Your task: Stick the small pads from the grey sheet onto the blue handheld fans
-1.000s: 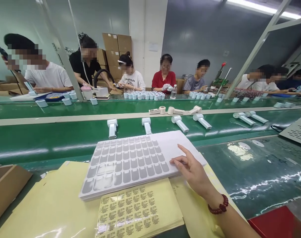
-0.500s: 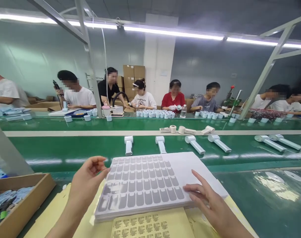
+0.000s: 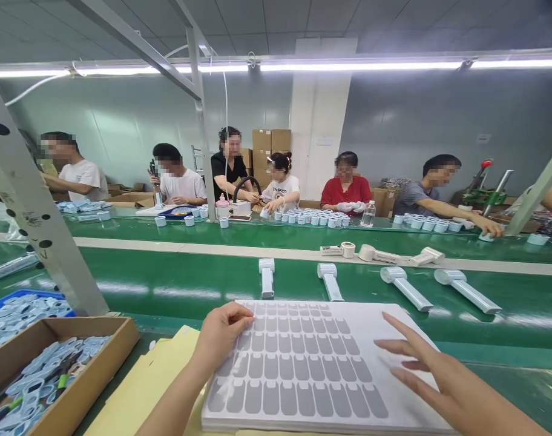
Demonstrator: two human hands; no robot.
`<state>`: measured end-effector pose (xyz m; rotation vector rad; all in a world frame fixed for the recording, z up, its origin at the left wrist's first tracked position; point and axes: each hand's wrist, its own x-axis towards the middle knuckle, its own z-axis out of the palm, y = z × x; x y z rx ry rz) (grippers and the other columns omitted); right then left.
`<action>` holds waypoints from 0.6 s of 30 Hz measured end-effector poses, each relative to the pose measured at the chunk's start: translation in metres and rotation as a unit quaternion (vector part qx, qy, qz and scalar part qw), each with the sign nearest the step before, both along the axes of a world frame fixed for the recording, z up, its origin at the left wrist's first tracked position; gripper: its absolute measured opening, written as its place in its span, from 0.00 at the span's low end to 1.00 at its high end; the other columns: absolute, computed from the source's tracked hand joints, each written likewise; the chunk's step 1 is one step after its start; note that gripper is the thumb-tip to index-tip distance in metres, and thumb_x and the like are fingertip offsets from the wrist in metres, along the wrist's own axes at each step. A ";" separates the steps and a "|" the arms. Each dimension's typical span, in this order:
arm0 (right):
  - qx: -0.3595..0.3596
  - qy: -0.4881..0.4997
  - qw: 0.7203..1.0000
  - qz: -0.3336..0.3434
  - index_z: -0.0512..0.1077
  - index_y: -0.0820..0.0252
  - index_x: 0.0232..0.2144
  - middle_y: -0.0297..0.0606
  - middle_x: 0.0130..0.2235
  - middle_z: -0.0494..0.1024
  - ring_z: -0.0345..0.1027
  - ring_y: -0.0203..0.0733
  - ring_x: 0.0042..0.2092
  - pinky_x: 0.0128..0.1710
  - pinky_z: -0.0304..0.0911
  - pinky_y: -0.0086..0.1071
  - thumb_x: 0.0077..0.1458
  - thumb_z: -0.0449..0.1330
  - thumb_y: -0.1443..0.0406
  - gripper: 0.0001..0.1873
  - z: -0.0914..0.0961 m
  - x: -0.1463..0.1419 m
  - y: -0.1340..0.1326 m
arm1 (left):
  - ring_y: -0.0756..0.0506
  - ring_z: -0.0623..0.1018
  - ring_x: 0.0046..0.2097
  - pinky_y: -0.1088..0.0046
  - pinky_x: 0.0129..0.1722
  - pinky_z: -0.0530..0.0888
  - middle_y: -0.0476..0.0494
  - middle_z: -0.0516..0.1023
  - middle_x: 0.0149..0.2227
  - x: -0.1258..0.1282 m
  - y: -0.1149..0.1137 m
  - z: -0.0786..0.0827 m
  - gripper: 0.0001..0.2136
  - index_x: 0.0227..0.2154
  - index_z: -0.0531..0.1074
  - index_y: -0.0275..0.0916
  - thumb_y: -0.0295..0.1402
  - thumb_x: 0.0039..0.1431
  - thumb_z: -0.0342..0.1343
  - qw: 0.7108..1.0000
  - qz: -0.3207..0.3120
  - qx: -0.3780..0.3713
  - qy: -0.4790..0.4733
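A thick stack of white sheets [image 3: 371, 321] lies before me, its top sheet bearing rows of grey rounded labels [image 3: 298, 398]. At the upper left part of this sheet, my left hand [image 3: 222, 334] has thumb and fingers pinched together; what is between the fingertips, if anything, is too small to make out. Over the bare right part of the sheet hovers my right hand [image 3: 433, 366], fingers spread and holding nothing. Yellow paper [image 3: 140, 387] sticks out on the left, under the stack.
Several pale blue handled pieces with round heads [image 3: 331, 281] lie on the green conveyor belt [image 3: 167, 272]. At left are a cardboard box [image 3: 98, 363] of blue plastic parts, a blue tray [image 3: 31, 293] and a metal post [image 3: 44, 212]. Co-workers sit across the belt behind small blue cups [image 3: 315, 219].
My view has turned left and up slightly. My left hand has come from the sheet's left edge onto its upper left part, fingers closer together. The right hand's fingers are spread wider, over the sheet.
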<state>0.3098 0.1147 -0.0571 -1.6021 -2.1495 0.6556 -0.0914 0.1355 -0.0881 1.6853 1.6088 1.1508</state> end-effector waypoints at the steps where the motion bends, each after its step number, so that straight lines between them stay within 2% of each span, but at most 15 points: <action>1: 0.016 -0.007 1.000 0.005 0.47 0.52 0.72 0.45 0.61 0.74 0.74 0.58 0.56 0.55 0.71 0.48 0.62 0.48 0.44 0.42 0.001 -0.004 0.012 | 0.44 0.77 0.35 0.61 0.40 0.75 0.49 0.76 0.31 0.001 -0.002 -0.002 0.13 0.31 0.74 0.38 0.43 0.63 0.60 1.000 -0.004 0.012 0.001; 4: 0.069 -0.024 0.997 0.027 0.46 0.53 0.72 0.43 0.64 0.69 0.70 0.57 0.60 0.58 0.67 0.51 0.64 0.46 0.46 0.40 -0.006 -0.014 0.051 | 0.43 0.77 0.39 0.58 0.44 0.75 0.46 0.77 0.36 0.003 -0.006 -0.009 0.13 0.31 0.75 0.39 0.44 0.64 0.59 0.998 -0.008 0.055 -0.005; 8: 0.104 -0.067 0.991 0.049 0.49 0.57 0.71 0.42 0.65 0.67 0.66 0.58 0.63 0.60 0.66 0.51 0.63 0.45 0.44 0.41 -0.030 -0.021 0.089 | 0.43 0.77 0.39 0.59 0.43 0.75 0.46 0.78 0.35 0.009 -0.009 -0.016 0.14 0.31 0.75 0.39 0.44 0.65 0.58 0.995 0.002 0.093 -0.019; 11: 0.112 -0.079 0.989 0.060 0.51 0.60 0.71 0.40 0.63 0.70 0.70 0.57 0.59 0.59 0.68 0.50 0.63 0.42 0.43 0.42 -0.049 -0.019 0.103 | 0.45 0.77 0.34 0.62 0.39 0.76 0.48 0.76 0.31 0.012 -0.009 -0.018 0.15 0.29 0.74 0.39 0.44 0.65 0.57 0.995 0.008 0.101 -0.024; 16: 0.137 -0.087 0.985 0.060 0.46 0.56 0.72 0.36 0.61 0.73 0.75 0.57 0.55 0.53 0.74 0.50 0.64 0.41 0.43 0.42 -0.066 -0.008 0.113 | 0.47 0.74 0.29 0.66 0.33 0.75 0.51 0.73 0.27 0.014 -0.010 -0.020 0.16 0.26 0.71 0.39 0.44 0.65 0.58 0.994 0.021 0.099 -0.036; 18: 0.155 -0.088 0.982 0.061 0.51 0.56 0.71 0.37 0.61 0.73 0.76 0.57 0.53 0.51 0.76 0.49 0.64 0.43 0.43 0.40 -0.068 -0.007 0.114 | 0.48 0.73 0.28 0.66 0.33 0.74 0.52 0.71 0.25 0.014 -0.010 -0.021 0.17 0.24 0.69 0.40 0.44 0.65 0.57 0.993 0.027 0.103 -0.045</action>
